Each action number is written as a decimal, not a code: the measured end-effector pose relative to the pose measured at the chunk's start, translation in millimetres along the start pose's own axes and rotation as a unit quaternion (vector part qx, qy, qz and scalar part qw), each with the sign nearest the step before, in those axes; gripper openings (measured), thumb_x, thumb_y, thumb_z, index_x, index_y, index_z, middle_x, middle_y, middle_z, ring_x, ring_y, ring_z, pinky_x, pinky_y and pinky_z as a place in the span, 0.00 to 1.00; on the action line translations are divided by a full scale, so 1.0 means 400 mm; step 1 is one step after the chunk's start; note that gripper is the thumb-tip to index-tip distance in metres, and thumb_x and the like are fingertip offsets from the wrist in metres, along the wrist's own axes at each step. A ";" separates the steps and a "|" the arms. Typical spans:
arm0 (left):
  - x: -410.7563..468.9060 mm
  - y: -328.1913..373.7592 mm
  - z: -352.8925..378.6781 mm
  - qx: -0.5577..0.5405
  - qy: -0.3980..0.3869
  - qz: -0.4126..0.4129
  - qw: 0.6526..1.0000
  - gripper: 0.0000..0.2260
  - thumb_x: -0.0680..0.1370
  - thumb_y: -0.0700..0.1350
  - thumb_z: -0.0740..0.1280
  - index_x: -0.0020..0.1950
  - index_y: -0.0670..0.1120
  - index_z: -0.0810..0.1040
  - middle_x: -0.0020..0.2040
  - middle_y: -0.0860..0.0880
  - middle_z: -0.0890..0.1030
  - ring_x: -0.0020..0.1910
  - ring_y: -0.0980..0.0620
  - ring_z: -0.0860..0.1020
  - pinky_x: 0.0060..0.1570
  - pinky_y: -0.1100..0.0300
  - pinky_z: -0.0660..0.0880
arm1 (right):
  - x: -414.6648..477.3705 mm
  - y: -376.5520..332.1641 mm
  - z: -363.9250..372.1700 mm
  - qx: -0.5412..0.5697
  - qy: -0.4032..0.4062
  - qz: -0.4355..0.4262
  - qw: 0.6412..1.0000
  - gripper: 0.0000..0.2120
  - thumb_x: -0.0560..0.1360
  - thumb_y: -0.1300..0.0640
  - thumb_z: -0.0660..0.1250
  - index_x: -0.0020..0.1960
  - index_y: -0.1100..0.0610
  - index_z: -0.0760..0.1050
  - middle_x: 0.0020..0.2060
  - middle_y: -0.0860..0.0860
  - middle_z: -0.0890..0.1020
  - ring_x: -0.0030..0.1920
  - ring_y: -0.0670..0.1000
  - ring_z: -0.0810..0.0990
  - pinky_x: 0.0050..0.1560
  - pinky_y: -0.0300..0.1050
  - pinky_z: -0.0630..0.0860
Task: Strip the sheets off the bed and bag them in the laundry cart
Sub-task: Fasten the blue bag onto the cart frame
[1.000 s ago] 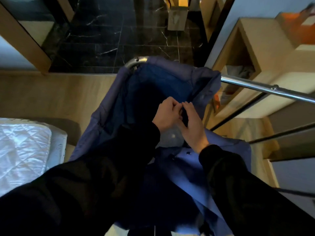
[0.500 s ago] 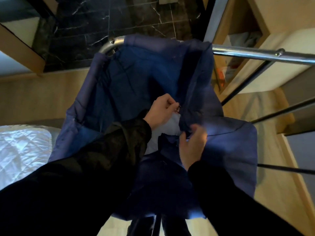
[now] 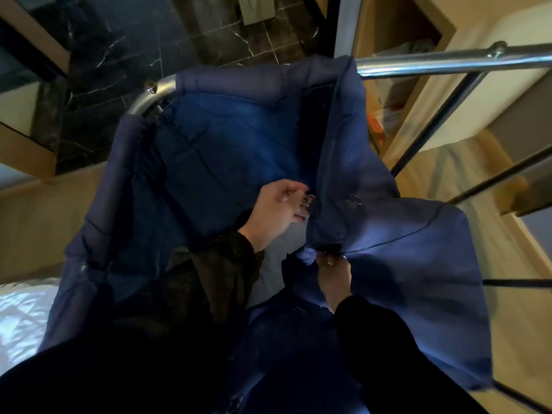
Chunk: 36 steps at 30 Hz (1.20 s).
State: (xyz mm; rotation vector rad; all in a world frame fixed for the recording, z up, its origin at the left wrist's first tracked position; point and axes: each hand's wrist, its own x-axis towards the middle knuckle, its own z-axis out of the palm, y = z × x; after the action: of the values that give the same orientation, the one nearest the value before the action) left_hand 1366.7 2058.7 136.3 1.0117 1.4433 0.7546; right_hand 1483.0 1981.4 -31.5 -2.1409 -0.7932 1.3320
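Since the earlier frame, right hand (image 3: 334, 274) has dropped lower on the laundry bag (image 3: 397, 264), pinching its hem.
Left hand (image 3: 279, 210) pinches a metal clip (image 3: 309, 201); fabric looks light, limp: grip at hems.

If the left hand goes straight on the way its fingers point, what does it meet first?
Probably the blue bag flap just right of the left hand, which already holds a small metal clip at its edge.

Dim, murky wide-angle view; edges bend, foreground sinks into black shadow, slight blur.
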 end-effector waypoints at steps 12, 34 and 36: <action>0.047 -0.002 -0.014 -0.055 0.015 -0.045 0.997 0.08 0.83 0.38 0.57 0.47 0.43 0.74 0.45 0.43 0.79 0.42 0.47 0.81 0.41 0.53 0.82 | 0.025 0.005 0.055 0.052 -0.055 -0.017 0.997 0.12 0.73 0.64 0.71 0.38 0.52 0.72 0.30 0.49 0.75 0.27 0.43 0.72 0.26 0.33 0.66; 0.010 0.170 -0.181 -0.096 0.066 0.034 0.993 0.10 0.81 0.36 0.61 0.41 0.41 0.75 0.36 0.45 0.81 0.33 0.52 0.82 0.37 0.62 0.80 | -0.359 -0.503 -0.136 0.361 -0.022 -0.191 0.912 0.15 0.78 0.68 0.53 0.36 0.55 0.62 0.32 0.47 0.65 0.29 0.39 0.65 0.35 0.33 0.67; 0.009 0.219 -0.197 -0.126 0.074 0.064 0.987 0.11 0.80 0.36 0.61 0.39 0.41 0.76 0.32 0.47 0.81 0.30 0.53 0.81 0.35 0.63 0.79 | -0.400 -0.569 -0.143 0.364 -0.059 -0.190 0.910 0.12 0.76 0.66 0.54 0.34 0.56 0.62 0.26 0.50 0.66 0.28 0.45 0.67 0.29 0.40 0.68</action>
State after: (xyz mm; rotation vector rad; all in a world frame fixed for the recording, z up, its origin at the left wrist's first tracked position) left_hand 1303.2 2106.3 223.3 0.8729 1.3766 1.0958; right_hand 1429.2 2025.4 243.8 -1.2613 -0.5838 1.2812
